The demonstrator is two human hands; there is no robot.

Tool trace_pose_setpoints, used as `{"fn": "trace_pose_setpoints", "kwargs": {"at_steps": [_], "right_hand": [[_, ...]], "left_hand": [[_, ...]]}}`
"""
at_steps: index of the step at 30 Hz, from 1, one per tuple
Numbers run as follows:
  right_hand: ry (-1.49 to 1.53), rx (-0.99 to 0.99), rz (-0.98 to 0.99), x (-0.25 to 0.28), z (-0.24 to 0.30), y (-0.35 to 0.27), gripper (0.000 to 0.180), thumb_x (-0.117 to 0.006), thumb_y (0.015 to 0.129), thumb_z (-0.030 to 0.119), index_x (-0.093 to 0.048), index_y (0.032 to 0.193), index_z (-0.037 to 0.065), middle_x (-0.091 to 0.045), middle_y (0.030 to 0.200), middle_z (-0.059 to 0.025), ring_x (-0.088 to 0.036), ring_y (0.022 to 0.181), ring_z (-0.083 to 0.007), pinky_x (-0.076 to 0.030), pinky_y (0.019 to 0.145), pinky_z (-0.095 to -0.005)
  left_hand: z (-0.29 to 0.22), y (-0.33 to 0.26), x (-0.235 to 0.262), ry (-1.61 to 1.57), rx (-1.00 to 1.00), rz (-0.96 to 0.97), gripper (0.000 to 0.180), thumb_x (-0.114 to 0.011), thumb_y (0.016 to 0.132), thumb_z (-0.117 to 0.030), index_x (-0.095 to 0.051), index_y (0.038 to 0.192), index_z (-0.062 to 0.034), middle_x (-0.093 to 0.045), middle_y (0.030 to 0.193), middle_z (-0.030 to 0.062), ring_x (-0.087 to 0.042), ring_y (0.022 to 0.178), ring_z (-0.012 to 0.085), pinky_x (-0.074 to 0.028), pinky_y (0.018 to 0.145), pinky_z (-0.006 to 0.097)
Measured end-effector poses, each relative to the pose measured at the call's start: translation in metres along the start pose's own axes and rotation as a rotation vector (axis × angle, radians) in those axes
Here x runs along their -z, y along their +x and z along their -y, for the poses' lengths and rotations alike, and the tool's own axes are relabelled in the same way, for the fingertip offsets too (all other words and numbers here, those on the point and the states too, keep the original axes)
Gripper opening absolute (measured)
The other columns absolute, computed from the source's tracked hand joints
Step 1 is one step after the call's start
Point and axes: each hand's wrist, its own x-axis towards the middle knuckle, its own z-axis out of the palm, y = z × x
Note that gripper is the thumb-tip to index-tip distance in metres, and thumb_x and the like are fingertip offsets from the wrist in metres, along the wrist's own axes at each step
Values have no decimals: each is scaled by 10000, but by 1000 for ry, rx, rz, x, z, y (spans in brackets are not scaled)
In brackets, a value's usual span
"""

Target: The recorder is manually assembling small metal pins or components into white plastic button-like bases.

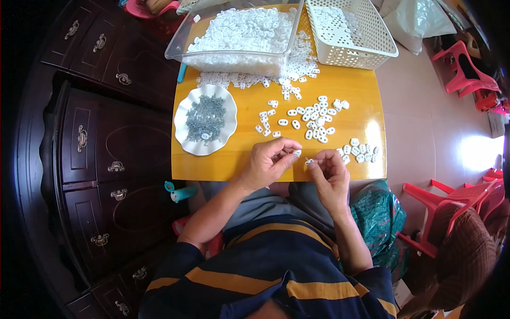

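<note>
Near the table's front edge, my left hand (272,160) pinches a small white plastic piece (297,152) between thumb and fingertips. Just right of it, my right hand (332,174) is closed on a tiny light-coloured part (308,161), too small to name. The hands are close but apart. Beyond them lies a cluster of white two-holed plastic pieces (319,112), and right of my right hand is another group of white pieces (361,151). A white scalloped plate (181,133) on the left holds a heap of small grey metal pins or screws (206,118).
At the table's far side stand a clear plastic bin (239,65) heaped with white pieces and a perforated white basket (350,57) holding more. Loose pieces (234,80) spill around the bin. Dark drawers (117,133) line the left; red plastic stools (451,207) stand right.
</note>
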Motion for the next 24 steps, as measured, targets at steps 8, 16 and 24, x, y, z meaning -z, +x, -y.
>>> {"fn": "trace_pose_setpoints", "kwargs": {"at_steps": [8, 16, 24], "right_hand": [[-39, -78, 103, 2, 1, -2, 150, -674, 948, -17, -572, 1051, 20, -610, 875, 31, -566, 772, -16, -460, 702, -179], [-50, -54, 79, 0, -2, -1, 121, -691, 930, 20, -602, 1010, 10, -650, 772, 7, -603, 708, -28, -488, 639, -203], [-38, -71, 80, 1, -4, -1, 125, -690, 927, 16, -600, 1013, 8, -633, 774, 17, -578, 700, -20, -479, 633, -199]], "left_hand": [[-2, -3, 5, 61, -21, 71, 223, -665, 946, 33, -686, 1167, 4, -719, 937, 12, -647, 769, 38, -537, 688, 205], [-8, -5, 4, 107, -44, 99, 254, -650, 920, 63, -708, 1159, -1, -721, 918, 7, -636, 755, 32, -518, 677, 203], [-7, -5, 5, 115, -67, 102, 249, -659, 917, 63, -708, 1151, -5, -716, 887, 1, -631, 742, 29, -512, 665, 203]]}}
